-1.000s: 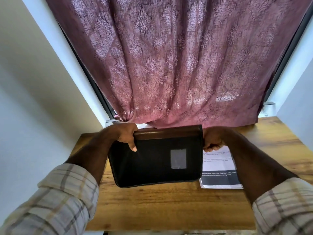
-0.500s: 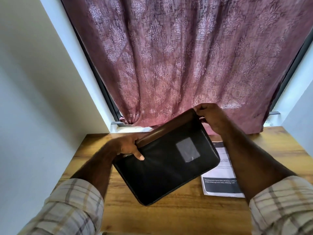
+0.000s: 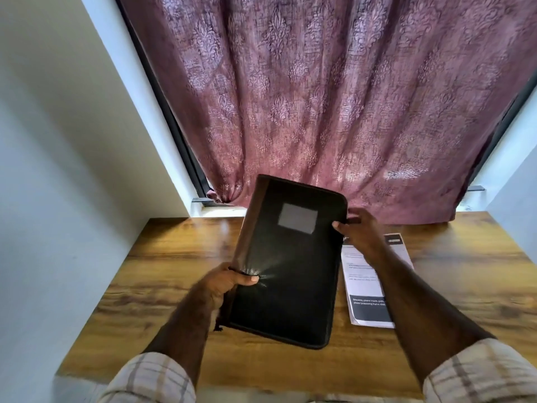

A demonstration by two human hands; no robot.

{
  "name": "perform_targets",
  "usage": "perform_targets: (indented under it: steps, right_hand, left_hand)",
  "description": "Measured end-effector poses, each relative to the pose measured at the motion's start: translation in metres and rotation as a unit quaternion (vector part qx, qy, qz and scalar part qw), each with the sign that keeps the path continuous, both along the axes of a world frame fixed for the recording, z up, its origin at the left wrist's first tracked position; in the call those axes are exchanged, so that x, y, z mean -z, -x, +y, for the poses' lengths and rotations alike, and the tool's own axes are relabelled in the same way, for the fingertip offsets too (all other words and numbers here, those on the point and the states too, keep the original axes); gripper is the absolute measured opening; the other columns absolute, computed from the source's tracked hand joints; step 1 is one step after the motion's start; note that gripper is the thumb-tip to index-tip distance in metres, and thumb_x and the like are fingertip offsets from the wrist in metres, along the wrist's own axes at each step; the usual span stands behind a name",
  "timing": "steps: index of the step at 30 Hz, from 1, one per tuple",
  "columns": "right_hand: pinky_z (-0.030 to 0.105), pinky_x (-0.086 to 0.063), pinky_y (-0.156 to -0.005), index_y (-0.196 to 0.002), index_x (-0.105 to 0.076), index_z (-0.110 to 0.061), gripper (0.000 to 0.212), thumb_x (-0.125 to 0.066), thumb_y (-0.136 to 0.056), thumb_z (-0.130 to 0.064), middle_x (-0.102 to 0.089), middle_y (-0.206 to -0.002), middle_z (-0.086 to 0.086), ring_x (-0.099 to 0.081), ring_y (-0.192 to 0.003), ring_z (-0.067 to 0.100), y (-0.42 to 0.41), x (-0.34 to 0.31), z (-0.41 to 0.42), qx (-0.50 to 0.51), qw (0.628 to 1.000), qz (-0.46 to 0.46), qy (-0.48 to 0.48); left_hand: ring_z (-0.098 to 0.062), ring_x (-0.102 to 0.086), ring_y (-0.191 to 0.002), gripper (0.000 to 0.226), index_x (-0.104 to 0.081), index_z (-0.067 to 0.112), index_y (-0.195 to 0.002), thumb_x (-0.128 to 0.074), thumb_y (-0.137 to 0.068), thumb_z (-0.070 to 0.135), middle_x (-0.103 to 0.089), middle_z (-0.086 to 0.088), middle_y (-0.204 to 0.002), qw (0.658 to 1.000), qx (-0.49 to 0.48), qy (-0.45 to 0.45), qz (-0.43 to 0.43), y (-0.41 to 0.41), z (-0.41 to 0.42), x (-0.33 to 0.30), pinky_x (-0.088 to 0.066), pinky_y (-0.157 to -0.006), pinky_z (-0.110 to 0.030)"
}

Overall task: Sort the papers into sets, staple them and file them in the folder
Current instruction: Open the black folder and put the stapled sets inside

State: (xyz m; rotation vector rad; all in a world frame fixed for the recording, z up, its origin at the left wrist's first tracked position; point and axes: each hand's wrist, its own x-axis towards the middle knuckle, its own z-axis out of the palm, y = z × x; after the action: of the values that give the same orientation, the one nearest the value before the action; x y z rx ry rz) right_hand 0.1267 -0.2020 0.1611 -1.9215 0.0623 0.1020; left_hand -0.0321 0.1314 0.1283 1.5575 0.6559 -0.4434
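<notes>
A wooden table [image 3: 174, 274] stands against a window hung with a mauve patterned curtain [image 3: 319, 97], pale walls on either side. On the table, to the right, lie printed papers [image 3: 364, 289] with a dark band near their near edge; the right forearm crosses over part of them. Above the table, held clear of the papers and just left of them, is the black zip folder [image 3: 287, 266], closed and stood on end, tilted slightly, with a grey label patch near its top. The left hand [image 3: 223, 286] has its grip clenched on the folder's left spine edge, thumb pressing the front cover. The right hand [image 3: 359, 231] pinches at the zip edge near the upper right corner.
</notes>
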Motion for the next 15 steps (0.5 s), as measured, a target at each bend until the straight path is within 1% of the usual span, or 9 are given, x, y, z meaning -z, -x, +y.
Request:
perform_targets:
  steps: [1,2,4,7,8,10,12,13,15]
  right_hand:
    - [0.046,-0.065,-0.082,-0.124,-0.063,-0.014,0.048,-0.088,-0.084,-0.025,-0.073,-0.107,0.004,-0.073,-0.094,0.024,0.008,0.011,0.003,-0.007,1.000,0.024,0.007]
    - [0.045,-0.065,-0.078,-0.115,-0.067,-0.015,0.037,-0.087,-0.085,-0.024,-0.074,-0.102,0.005,-0.075,-0.089,0.026,0.016,0.023,0.007,-0.014,0.999,0.041,0.020]
    - [0.043,-0.066,-0.075,-0.102,-0.075,-0.017,0.020,-0.086,-0.086,-0.023,-0.078,-0.093,0.002,-0.077,-0.085,0.026,0.031,0.045,0.013,-0.024,0.997,0.067,0.024]
    - [0.036,-0.063,-0.080,-0.110,-0.076,-0.027,0.024,-0.084,-0.087,-0.028,-0.079,-0.097,-0.007,-0.076,-0.087,0.015,0.054,0.071,0.017,-0.066,0.993,0.086,0.040]
    - [0.036,-0.062,-0.082,-0.111,-0.075,-0.030,0.025,-0.083,-0.088,-0.032,-0.078,-0.098,-0.008,-0.076,-0.088,0.014,0.061,0.081,0.019,-0.072,0.991,0.099,0.055]
    - [0.042,-0.064,-0.083,-0.104,-0.075,-0.027,0.021,-0.081,-0.088,-0.038,-0.078,-0.093,-0.005,-0.076,-0.085,0.018,0.071,0.105,0.022,-0.070,0.986,0.137,0.070]
    - [0.047,-0.066,-0.081,-0.093,-0.075,-0.022,0.016,-0.083,-0.086,-0.034,-0.078,-0.087,-0.002,-0.076,-0.082,0.022,0.077,0.128,0.028,-0.066,0.980,0.177,0.064]
    - [0.046,-0.066,-0.079,-0.090,-0.075,-0.022,0.012,-0.083,-0.087,-0.031,-0.077,-0.085,-0.002,-0.076,-0.080,0.021,0.080,0.136,0.032,-0.069,0.979,0.180,0.068]
    - [0.035,-0.065,-0.069,-0.093,-0.078,-0.021,0.002,-0.078,-0.092,-0.022,-0.077,-0.084,-0.001,-0.075,-0.077,0.019,0.085,0.144,0.041,-0.066,0.980,0.175,0.072]
  left_hand:
    - [-0.039,-0.073,-0.111,0.080,-0.076,0.006,-0.117,-0.105,-0.044,0.020,-0.079,-0.014,-0.111,0.999,-0.031,0.010,0.005,0.004,-0.005,0.004,-0.049,-0.109,-0.058]
    - [-0.040,-0.073,-0.108,0.079,-0.075,0.004,-0.118,-0.105,-0.046,0.018,-0.079,-0.016,-0.110,0.998,-0.052,0.024,0.009,0.008,-0.012,0.005,-0.051,-0.106,-0.059]
    - [-0.042,-0.074,-0.106,0.072,-0.072,0.000,-0.122,-0.101,-0.057,0.012,-0.078,-0.021,-0.110,0.995,-0.082,0.057,0.017,0.018,-0.024,0.007,-0.054,-0.102,-0.062]
    - [-0.042,-0.075,-0.104,0.069,-0.068,0.002,-0.123,-0.099,-0.062,0.009,-0.078,-0.021,-0.108,0.990,-0.115,0.074,0.027,0.033,-0.033,0.016,-0.057,-0.098,-0.062]
    - [-0.041,-0.075,-0.102,0.067,-0.068,0.003,-0.122,-0.099,-0.063,0.009,-0.079,-0.020,-0.106,0.988,-0.131,0.077,0.031,0.038,-0.033,0.021,-0.058,-0.096,-0.061]
    - [-0.041,-0.076,-0.101,0.069,-0.068,0.004,-0.122,-0.100,-0.061,0.010,-0.079,-0.019,-0.104,0.985,-0.148,0.079,0.042,0.047,-0.028,0.035,-0.058,-0.096,-0.061]
    - [-0.041,-0.076,-0.102,0.082,-0.067,0.006,-0.125,-0.104,-0.053,0.014,-0.079,-0.019,-0.106,0.984,-0.153,0.069,0.052,0.052,-0.019,0.046,-0.059,-0.095,-0.061]
    - [-0.041,-0.076,-0.102,0.084,-0.066,0.007,-0.125,-0.105,-0.051,0.016,-0.079,-0.018,-0.107,0.984,-0.157,0.068,0.057,0.055,-0.012,0.053,-0.059,-0.094,-0.061]
    - [-0.042,-0.075,-0.103,0.086,-0.066,0.007,-0.126,-0.105,-0.050,0.017,-0.079,-0.019,-0.107,0.983,-0.159,0.060,0.067,0.059,0.000,0.061,-0.059,-0.094,-0.061]
